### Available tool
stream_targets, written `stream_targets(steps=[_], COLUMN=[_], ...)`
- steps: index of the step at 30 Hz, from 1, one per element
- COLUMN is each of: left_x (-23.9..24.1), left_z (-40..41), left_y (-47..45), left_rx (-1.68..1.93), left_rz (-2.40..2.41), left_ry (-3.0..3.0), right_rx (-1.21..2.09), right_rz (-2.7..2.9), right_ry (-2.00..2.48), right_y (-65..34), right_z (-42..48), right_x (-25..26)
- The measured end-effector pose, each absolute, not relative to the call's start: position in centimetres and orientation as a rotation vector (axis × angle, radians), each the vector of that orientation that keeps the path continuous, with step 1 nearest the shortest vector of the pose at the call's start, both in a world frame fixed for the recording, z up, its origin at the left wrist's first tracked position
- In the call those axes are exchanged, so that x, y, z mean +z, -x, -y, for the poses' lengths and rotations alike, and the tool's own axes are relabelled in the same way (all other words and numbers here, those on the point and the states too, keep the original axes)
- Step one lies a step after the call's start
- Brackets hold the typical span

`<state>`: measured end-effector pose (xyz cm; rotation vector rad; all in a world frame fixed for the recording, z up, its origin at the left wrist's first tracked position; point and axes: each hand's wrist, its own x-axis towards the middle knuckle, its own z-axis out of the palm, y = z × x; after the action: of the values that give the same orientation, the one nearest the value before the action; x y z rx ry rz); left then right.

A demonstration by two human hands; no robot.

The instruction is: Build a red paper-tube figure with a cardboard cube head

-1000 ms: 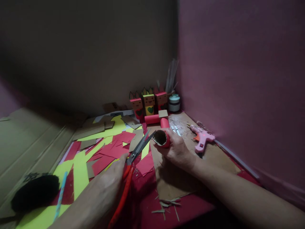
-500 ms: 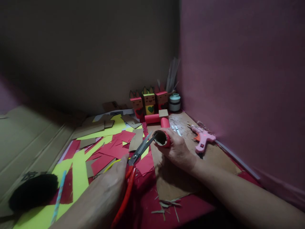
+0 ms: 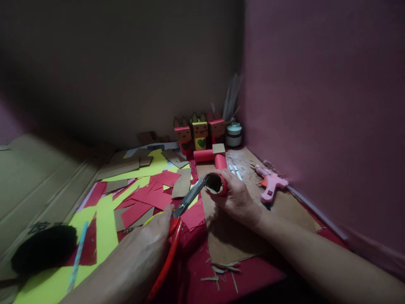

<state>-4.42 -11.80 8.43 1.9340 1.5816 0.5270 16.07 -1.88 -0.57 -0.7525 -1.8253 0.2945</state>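
My left hand [image 3: 152, 236] grips red-handled scissors [image 3: 186, 200], their blades pointing up and right. The blade tips meet the left rim of a red-covered cardboard tube [image 3: 224, 185], whose open end faces me. My right hand [image 3: 238, 196] is wrapped around that tube from the right. Just behind it lie two other red tubes [image 3: 202, 156], with a small cardboard box [image 3: 218, 149] at their corner. A cardboard sheet [image 3: 232, 240] lies under my right hand. Red paper pieces [image 3: 152, 192] are spread beside the scissors.
A pink glue gun [image 3: 272, 183] rests at the right by the wall. Several box-headed figures [image 3: 200, 133] and a pale green jar [image 3: 233, 135] stand at the back. On the left are yellow paper [image 3: 106, 232], a striped straw [image 3: 78, 255] and a black round object [image 3: 44, 249].
The scissor blades, slightly apart before, have come together at the tube's rim. My right hand keeps its hold on the tube. The camera view has shifted slightly.
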Motion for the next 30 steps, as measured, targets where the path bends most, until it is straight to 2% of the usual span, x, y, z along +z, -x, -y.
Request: stream_targets(steps=[20,27,30], left_x=[5.4,6.5,6.5], left_z=[11.8,11.8,12.0], left_y=[6.4,6.1,6.8], left_rx=[0.467,0.353,0.437], left_rz=[-1.637,-1.739,-1.780], left_ry=[-1.996,-2.150,-2.064], right_rx=[0.364,0.412,0.488], right_rz=[1.823,1.845,1.818], right_ry=[0.807,0.864,0.897], right_y=[-16.0,-16.0,-16.1], right_z=[1.9,2.0,1.9], right_x=[-0.7,-0.7,-0.3])
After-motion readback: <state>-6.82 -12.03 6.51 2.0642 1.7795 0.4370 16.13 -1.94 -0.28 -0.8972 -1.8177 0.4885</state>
